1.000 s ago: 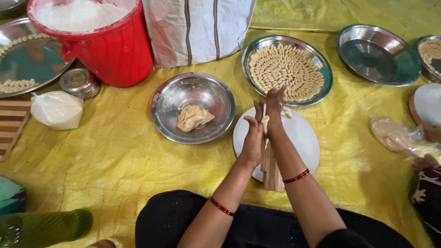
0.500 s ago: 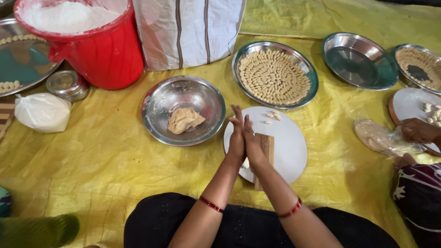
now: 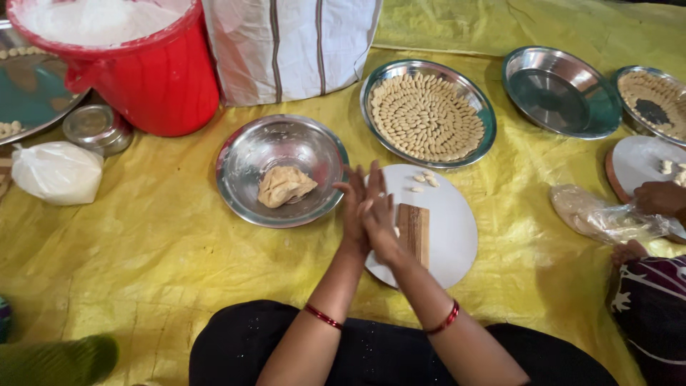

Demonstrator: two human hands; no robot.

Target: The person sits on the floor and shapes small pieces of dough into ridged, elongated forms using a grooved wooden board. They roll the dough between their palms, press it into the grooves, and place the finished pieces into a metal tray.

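Observation:
My left hand and my right hand are pressed palm to palm with the fingers straight, above the left edge of a round white board. Whatever lies between the palms is hidden. A small ridged wooden paddle lies on the board just right of my hands, and a few small shaped dough pieces sit at the board's far edge. Left of my hands a steel bowl holds a lump of tan dough. Beyond the board a steel tray is filled with several rows of shaped pieces.
Everything rests on a yellow sheet. A red bucket of white flour, a striped white bag, a small steel tin and a tied white bag stand at left. An empty steel plate and another person's hand are at right.
My joined hands have come down and nearer to me, from above the board's middle to its left edge, still palm to palm. The view has shifted a little to the right.

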